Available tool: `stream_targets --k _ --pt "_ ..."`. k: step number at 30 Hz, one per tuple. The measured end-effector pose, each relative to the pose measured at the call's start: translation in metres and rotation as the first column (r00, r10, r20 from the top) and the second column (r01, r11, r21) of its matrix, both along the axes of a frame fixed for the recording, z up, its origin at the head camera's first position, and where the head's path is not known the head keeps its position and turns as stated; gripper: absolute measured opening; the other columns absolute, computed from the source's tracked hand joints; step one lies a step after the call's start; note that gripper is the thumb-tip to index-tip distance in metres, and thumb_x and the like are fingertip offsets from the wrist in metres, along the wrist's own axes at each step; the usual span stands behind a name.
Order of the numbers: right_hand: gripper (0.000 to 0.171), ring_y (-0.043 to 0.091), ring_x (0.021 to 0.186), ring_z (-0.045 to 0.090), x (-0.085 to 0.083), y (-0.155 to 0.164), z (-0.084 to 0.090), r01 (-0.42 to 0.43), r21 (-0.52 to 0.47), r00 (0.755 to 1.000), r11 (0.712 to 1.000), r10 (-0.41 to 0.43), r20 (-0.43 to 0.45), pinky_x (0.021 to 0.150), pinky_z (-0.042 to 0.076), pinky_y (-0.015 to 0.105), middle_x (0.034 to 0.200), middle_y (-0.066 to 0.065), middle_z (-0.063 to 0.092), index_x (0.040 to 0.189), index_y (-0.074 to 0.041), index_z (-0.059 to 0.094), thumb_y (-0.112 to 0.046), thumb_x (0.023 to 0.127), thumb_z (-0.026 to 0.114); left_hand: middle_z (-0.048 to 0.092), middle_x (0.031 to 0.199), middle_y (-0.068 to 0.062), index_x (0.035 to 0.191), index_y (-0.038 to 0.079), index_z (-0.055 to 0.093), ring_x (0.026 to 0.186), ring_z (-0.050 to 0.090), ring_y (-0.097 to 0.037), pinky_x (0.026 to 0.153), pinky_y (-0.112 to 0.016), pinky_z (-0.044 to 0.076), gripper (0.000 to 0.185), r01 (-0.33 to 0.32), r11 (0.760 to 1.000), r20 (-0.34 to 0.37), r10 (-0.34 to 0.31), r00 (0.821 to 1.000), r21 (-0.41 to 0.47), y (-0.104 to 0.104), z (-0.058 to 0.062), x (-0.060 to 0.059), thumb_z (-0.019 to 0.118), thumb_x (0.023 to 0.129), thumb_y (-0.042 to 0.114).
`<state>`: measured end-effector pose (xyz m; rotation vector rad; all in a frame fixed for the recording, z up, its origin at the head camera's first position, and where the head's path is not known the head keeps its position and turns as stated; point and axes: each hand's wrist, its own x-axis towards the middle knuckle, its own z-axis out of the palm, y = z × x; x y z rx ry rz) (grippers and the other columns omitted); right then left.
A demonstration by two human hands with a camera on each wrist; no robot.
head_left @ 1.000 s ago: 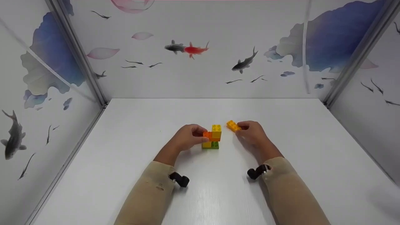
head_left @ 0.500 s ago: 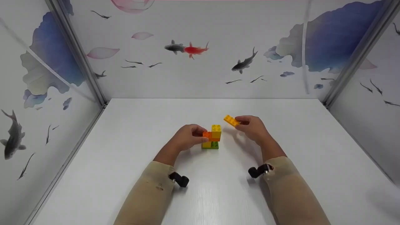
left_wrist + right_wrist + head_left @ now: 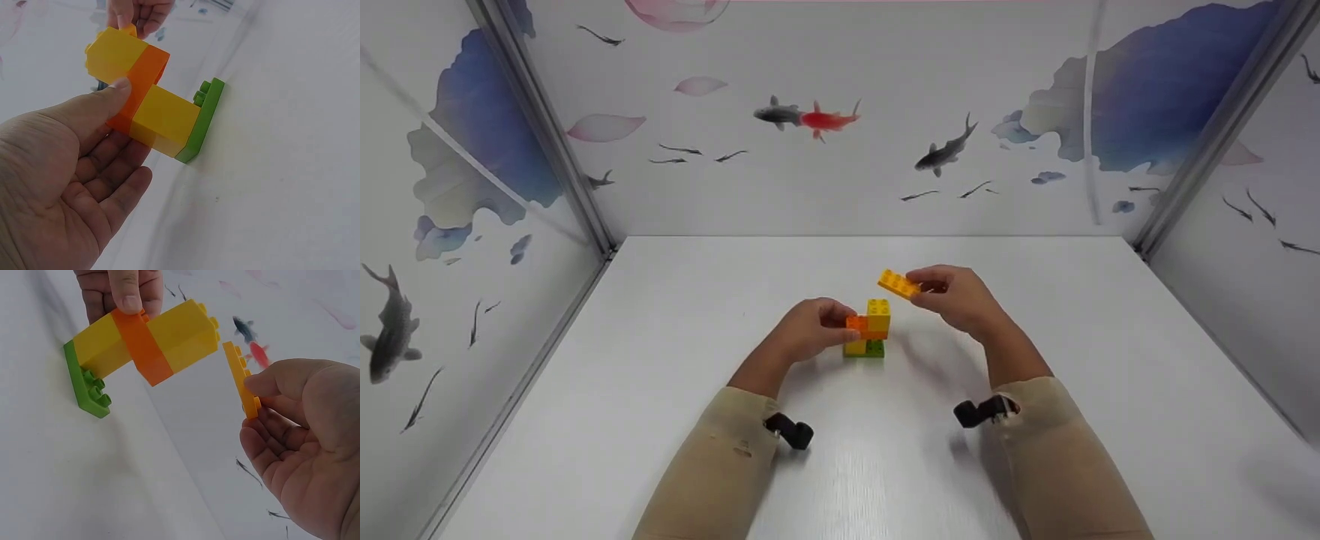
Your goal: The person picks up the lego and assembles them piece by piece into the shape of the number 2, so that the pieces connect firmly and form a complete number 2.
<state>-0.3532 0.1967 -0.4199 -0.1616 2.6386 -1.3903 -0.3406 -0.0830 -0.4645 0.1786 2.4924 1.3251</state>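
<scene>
My left hand (image 3: 810, 330) pinches the orange brick (image 3: 149, 67) of a small stack standing on the table. At the stack's base lies a green plate (image 3: 75, 374) with several studs bare. A yellow block (image 3: 166, 115) sits between it and the orange brick. Another yellow block (image 3: 183, 334) tops the stack, off to the right of the lower one. My right hand (image 3: 960, 300) holds a thin yellow-orange brick (image 3: 239, 379) by one end. That brick hangs in the air just above and behind the top block, apart from it in the right wrist view.
The white table (image 3: 840, 465) spreads around the stack. White panels printed with fish and petals (image 3: 840, 187) close off the back and sides, with metal posts (image 3: 547, 127) at the corners. Each sleeve carries a small black wrist camera (image 3: 791, 431).
My right hand has lifted the thin yellow-orange brick and moved it left and away from me, toward the top of the stack. The left hand and the stack have stayed put.
</scene>
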Motion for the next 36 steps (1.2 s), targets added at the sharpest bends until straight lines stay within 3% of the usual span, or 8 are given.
stream_targets --k 8,21,36 --pt "0.034 0.026 0.125 0.064 0.014 -0.015 0.010 -0.096 0.022 0.994 0.995 0.097 -0.051 0.110 0.058 0.041 0.138 0.001 0.068 0.134 -0.025 0.074 -0.021 0.101 0.075 0.072 0.120 0.006 0.121 0.030 0.073 0.115 0.065 -0.020 0.110 -0.038 0.056 0.032 0.014 1.000 -0.005 -0.014 1.000 0.000 -0.001 0.000 -0.001 0.085 0.093 0.039" --pt "0.030 0.025 0.125 0.063 0.022 -0.033 0.006 -0.212 0.067 0.963 0.975 0.220 -0.152 0.116 0.054 0.046 0.136 0.000 0.069 0.133 -0.021 0.075 -0.022 0.103 0.070 0.072 0.121 0.005 0.123 0.027 0.073 0.114 0.065 -0.020 0.109 -0.037 0.057 0.036 0.024 1.000 -0.043 -0.024 0.999 0.003 -0.002 -0.003 -0.001 0.085 0.093 0.040" --pt "0.030 0.025 0.125 0.063 0.020 -0.036 0.002 -0.220 0.088 0.962 0.972 0.231 -0.147 0.116 0.053 0.046 0.134 -0.001 0.069 0.135 -0.021 0.074 -0.029 0.107 0.068 0.073 0.121 0.006 0.121 0.025 0.073 0.113 0.066 -0.020 0.110 -0.039 0.056 0.032 0.024 1.000 -0.048 -0.025 0.999 -0.015 -0.002 -0.002 0.000 0.084 0.094 0.039"
